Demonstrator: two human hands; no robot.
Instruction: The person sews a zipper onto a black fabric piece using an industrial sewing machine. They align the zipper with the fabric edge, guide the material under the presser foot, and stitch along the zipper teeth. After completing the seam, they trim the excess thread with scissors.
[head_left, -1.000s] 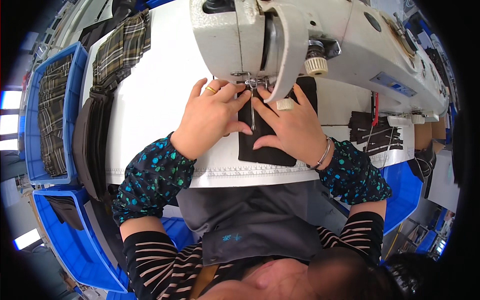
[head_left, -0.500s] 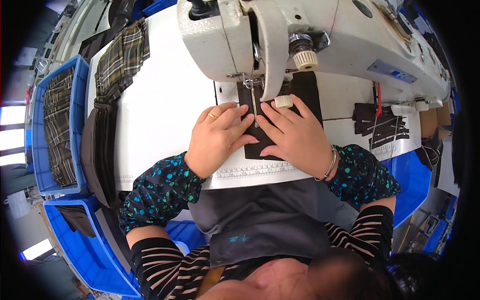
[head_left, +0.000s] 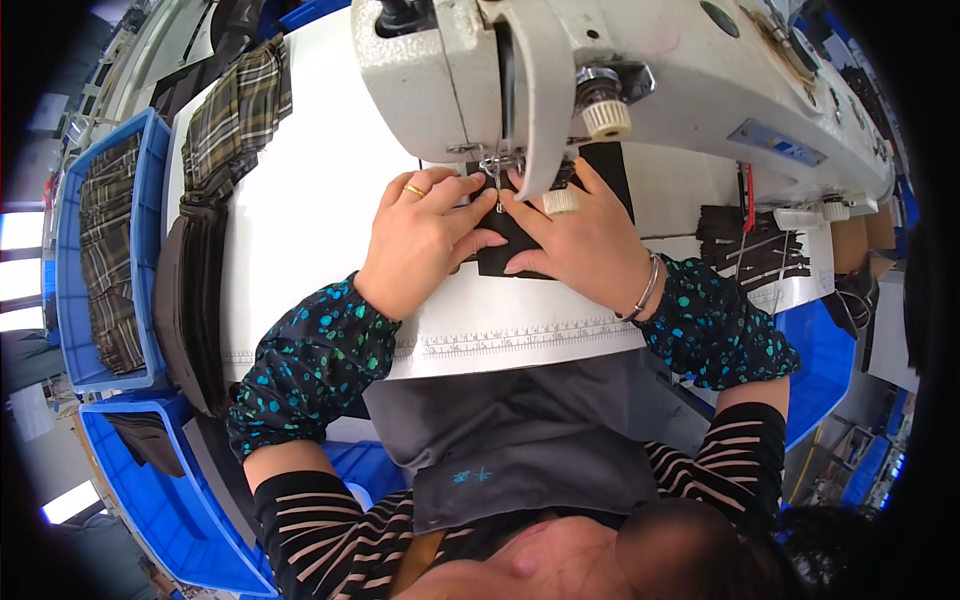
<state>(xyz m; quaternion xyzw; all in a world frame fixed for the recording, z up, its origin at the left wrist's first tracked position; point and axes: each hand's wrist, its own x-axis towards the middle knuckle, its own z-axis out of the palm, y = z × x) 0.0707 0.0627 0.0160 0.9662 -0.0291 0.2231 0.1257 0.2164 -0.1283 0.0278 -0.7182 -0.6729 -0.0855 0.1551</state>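
Under the needle area of a white sewing machine (head_left: 430,95) lies a dark fabric piece (head_left: 508,262). A metal-toothed zipper (head_left: 499,206) runs along it, only its near end showing between my fingertips. My left hand (head_left: 422,235), a ring on one finger, rests with fingers stretched on the fabric's left side, close to the presser foot (head_left: 500,166). My right hand (head_left: 590,228) lies flat on the right side, fingers spread, partly behind the machine's cream knob (head_left: 561,201). Neither hand grips anything; both press on the fabric.
To the left, plaid fabric pieces (head_left: 240,115) and a stack of dark pieces (head_left: 190,300) lie beside a blue bin (head_left: 155,250) of plaid pieces. At right are dark zippers (head_left: 740,240) and a red-handled tool (head_left: 747,195). A ruler strip (head_left: 500,342) edges the table.
The dark fabric and zipper have slid away from me under the presser foot. Both hands have moved forward with them, and less fabric shows on the near side.
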